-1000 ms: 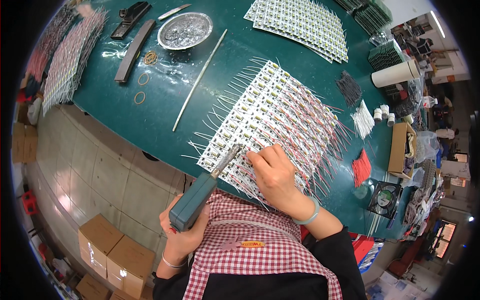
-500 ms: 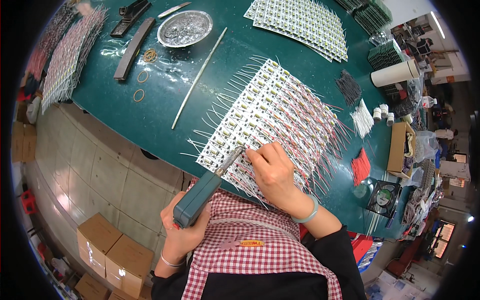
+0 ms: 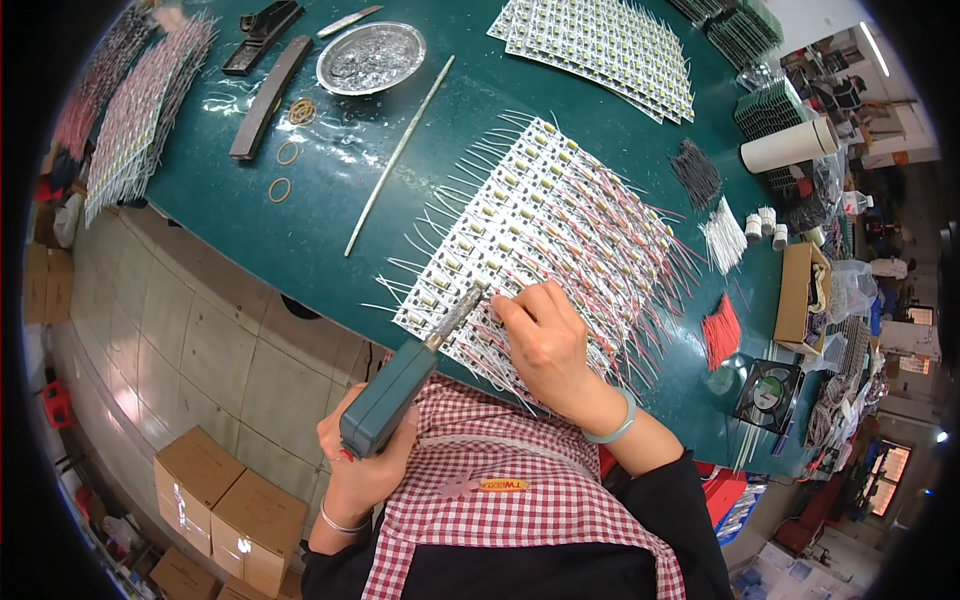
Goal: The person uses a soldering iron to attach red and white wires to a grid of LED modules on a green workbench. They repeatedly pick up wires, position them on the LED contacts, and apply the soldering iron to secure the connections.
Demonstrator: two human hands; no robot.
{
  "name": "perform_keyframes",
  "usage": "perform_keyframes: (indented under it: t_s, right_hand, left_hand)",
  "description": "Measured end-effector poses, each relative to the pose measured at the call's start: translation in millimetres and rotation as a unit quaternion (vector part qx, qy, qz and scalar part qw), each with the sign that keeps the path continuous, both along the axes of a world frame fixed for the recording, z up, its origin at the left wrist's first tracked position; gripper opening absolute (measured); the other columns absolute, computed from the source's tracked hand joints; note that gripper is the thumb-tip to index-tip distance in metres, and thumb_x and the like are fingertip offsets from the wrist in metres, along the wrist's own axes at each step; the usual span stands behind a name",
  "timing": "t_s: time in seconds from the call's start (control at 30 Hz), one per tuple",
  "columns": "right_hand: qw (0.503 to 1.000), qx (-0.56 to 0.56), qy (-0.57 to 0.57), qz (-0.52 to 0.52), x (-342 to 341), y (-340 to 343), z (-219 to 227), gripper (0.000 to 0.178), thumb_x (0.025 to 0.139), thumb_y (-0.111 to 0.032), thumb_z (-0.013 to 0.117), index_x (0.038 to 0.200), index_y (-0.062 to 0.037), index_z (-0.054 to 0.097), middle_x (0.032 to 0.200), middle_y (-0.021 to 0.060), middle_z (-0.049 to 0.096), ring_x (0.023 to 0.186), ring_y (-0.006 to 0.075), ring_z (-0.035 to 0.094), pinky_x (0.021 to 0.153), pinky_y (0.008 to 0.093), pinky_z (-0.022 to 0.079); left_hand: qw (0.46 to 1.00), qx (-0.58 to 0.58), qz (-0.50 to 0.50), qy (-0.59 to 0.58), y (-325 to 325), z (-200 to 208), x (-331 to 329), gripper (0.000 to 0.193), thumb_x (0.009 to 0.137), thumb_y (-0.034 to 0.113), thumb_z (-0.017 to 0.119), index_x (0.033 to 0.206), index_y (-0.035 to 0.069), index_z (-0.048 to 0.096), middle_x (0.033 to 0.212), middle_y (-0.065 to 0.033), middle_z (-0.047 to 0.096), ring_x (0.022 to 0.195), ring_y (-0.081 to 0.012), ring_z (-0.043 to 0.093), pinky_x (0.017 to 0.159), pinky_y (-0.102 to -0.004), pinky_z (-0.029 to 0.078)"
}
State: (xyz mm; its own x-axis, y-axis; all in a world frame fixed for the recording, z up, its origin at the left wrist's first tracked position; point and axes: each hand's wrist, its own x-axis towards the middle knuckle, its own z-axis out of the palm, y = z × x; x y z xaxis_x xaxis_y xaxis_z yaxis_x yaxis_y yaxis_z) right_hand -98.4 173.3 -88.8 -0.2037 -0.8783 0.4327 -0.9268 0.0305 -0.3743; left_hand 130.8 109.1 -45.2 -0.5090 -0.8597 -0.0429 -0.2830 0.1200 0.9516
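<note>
the work in hand is soldering on a panel of small white circuit boards point(image 3: 540, 225) that lies near the front edge of the green bench point(image 3: 330, 215), just ahead of the person. most boards across the panel already carry red and white leads fanning out toward the right edge, so the job looks well advanced; the near left corner of the panel, where the tool tip sits, appears to be the part not yet finished, though single joints are too small to judge.

the left hand point(image 3: 365, 470) is clenched around the teal handle of a soldering iron point(image 3: 400, 385), held off the front edge of the bench with its metal tip resting on the panel's near corner.

the right hand point(image 3: 545, 340) lies on the panel, fingers curled and pinched together at a lead just beside the iron tip; what it pinches is too fine to identify.

spare red wires point(image 3: 722, 330) lie near the right edge.
</note>
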Motion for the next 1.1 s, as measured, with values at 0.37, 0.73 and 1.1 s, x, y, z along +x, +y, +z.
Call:
perform_keyframes:
  t_s: [0.37, 0.73, 1.1]
  right_hand:
    - [1.0, 0.006, -0.007, -0.001, 0.4, 0.5, 0.9, 0.024, 0.07, 0.001, 0.063, 0.093, -0.0048, 0.066, 0.076, 0.0057, 0.048, 0.072, 0.0229, 0.051, 0.056, 0.0342, 0.043]
    - [1.0, 0.007, -0.009, -0.002, 0.3, 0.8, 0.7, 0.023, 0.07, 0.001, 0.064, 0.092, -0.0049, 0.065, 0.076, 0.0056, 0.048, 0.072, 0.0226, 0.051, 0.057, 0.0338, 0.044]
    - [1.0, -0.029, -0.001, -0.003, 5.7, 1.6, 9.7, 0.023, 0.07, 0.001, 0.065, 0.092, -0.004, 0.067, 0.074, 0.0057, 0.049, 0.072, 0.0234, 0.053, 0.059, 0.0354, 0.044]
  left_hand:
    - [1.0, 0.028, -0.01, -0.009, -0.2, 0.0, -3.1, 0.018, 0.077, -0.005, 0.073, 0.094, -0.006, 0.068, 0.082, -0.0088, 0.067, 0.069, -0.0121, 0.062, 0.061, -0.0254, 0.048]
    - [1.0, 0.003, 0.024, -0.003, 2.2, 0.7, 3.0, 0.019, 0.076, -0.004, 0.075, 0.094, -0.007, 0.068, 0.085, -0.0108, 0.068, 0.072, -0.0139, 0.065, 0.064, -0.0262, 0.05]
    - [0.999, 0.017, 0.045, 0.01, 8.6, -4.4, 13.0, 0.02, 0.076, -0.003, 0.076, 0.095, -0.006, 0.069, 0.087, -0.011, 0.069, 0.072, -0.0142, 0.065, 0.065, -0.0261, 0.051]
